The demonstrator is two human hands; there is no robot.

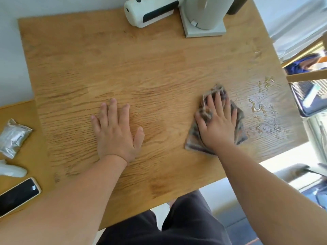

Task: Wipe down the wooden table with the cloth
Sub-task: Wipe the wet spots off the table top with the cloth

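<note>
The wooden table (pixel 141 68) fills most of the view. A brown plaid cloth (pixel 240 126) lies flat on its right part. My right hand (pixel 217 121) presses down on the cloth with fingers spread, covering its middle. My left hand (pixel 116 129) rests flat on the bare wood at the centre, fingers apart, holding nothing. Streaks and drops of water (pixel 261 106) glisten on the wood just right of the cloth.
A cream cylindrical device (pixel 150 11) and a grey appliance on a square base (pixel 203 20) stand at the far edge. On a lower surface at left lie a silver pouch (pixel 12 137), a white object (pixel 12 170) and a phone (pixel 17 197). The table's right edge is close to the cloth.
</note>
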